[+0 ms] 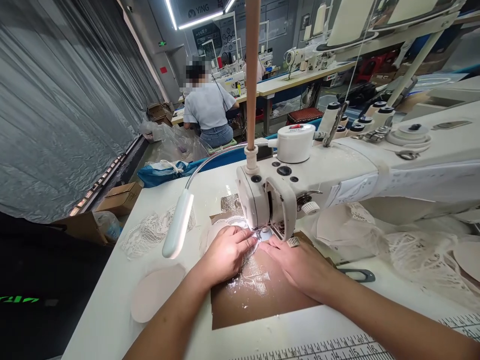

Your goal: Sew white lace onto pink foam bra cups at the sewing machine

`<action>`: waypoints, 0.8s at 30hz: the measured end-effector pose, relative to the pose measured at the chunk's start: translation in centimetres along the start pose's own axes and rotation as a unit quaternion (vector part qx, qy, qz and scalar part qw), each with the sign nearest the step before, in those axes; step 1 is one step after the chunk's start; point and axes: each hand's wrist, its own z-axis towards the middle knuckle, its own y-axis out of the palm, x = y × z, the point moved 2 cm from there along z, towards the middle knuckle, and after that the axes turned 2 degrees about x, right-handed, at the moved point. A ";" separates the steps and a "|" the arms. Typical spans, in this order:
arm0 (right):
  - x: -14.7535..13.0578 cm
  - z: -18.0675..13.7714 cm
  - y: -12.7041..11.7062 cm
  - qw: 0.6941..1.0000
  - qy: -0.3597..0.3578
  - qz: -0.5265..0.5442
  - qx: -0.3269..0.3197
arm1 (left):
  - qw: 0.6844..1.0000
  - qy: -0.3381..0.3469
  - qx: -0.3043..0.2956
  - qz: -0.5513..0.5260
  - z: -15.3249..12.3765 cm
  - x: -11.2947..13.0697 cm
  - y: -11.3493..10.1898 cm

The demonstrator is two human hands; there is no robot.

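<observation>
One machine (253, 200), one lamp (178, 226), one lace piece (233, 221) partly under left hand (228, 252), grip unclear, right hand (300, 261) flat, unclenched, just beside.

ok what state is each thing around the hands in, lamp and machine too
White lace strip: partly covered
Left hand: palm down on the lace, grip unclear
Right hand: palm down, fingertips near the machine's front end, grip unclear
White metal sewing machine: cannot tell if running
White stick lamp: lit
Shiny brown sheet: spread flat
Pale beige oval pad: lying flat
White lace heap: crumpled
</observation>
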 end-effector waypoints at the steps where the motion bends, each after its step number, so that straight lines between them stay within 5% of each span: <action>1: 0.0 0.0 -0.1 1.000 0.006 0.005 -0.002 | 1.000 -0.005 0.000 0.003 0.1 -0.1 0.0; 10: 0.4 -0.4 0.1 1.000 0.012 0.013 -0.003 | 0.999 -0.026 0.023 0.023 0.1 0.0 0.0; 16: 0.4 -0.6 -0.1 0.999 0.013 0.034 -0.002 | 0.993 -0.092 -0.012 0.072 -0.4 1.8 -1.5; 24: 0.6 -0.8 -0.1 0.997 -0.015 0.080 0.005 | 0.995 -0.100 0.008 -0.012 -0.1 2.9 -1.5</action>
